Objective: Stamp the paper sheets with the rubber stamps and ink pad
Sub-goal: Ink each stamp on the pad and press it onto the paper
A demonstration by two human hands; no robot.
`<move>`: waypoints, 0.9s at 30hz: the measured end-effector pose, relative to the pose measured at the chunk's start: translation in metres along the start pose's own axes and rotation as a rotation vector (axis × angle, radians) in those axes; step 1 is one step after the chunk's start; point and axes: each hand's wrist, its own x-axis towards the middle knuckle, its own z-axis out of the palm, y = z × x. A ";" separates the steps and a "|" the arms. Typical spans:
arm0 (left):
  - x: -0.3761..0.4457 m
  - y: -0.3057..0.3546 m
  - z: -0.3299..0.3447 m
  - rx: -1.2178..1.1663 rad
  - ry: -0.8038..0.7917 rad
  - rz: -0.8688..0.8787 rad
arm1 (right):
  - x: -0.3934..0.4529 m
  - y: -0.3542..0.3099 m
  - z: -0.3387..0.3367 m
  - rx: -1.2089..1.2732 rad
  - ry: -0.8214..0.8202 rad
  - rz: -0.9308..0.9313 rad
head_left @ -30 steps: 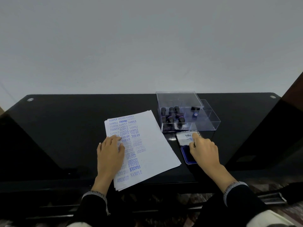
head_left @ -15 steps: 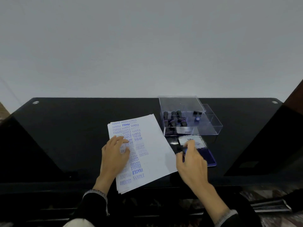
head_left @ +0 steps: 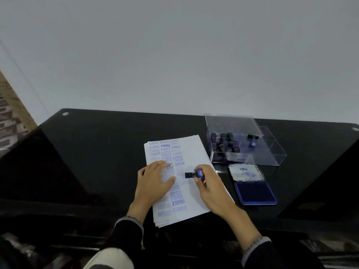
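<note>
A stack of white paper sheets (head_left: 194, 152), covered down its left half with blue stamped words, lies on the black glass table (head_left: 106, 152). My left hand (head_left: 155, 181) rests flat on the sheets with its fingers spread. My right hand (head_left: 208, 186) pinches a small black rubber stamp (head_left: 191, 174) with a blue-labelled handle, held sideways just above the middle of the top sheet. The open ink pad (head_left: 255, 193), blue with its lid folded back, sits to the right of the paper.
A clear plastic box (head_left: 272, 152) with several dark stamps in it stands behind the ink pad, its lid leaning over the left half. The table's near edge runs just below the paper. A grey wall fills the background.
My right hand left the ink pad and carried the stamp leftward over the paper. My left hand stayed on the sheets. The camera turned left, shifting the scene rightward in the frame.
</note>
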 end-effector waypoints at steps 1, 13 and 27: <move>0.000 -0.001 0.001 -0.004 0.000 -0.002 | 0.000 0.001 -0.001 -0.017 -0.023 -0.021; 0.000 -0.004 0.003 -0.031 0.031 -0.006 | 0.003 0.003 0.011 -0.083 -0.135 -0.044; -0.001 -0.003 0.002 -0.042 0.036 -0.008 | 0.005 0.004 0.020 -0.202 -0.121 -0.095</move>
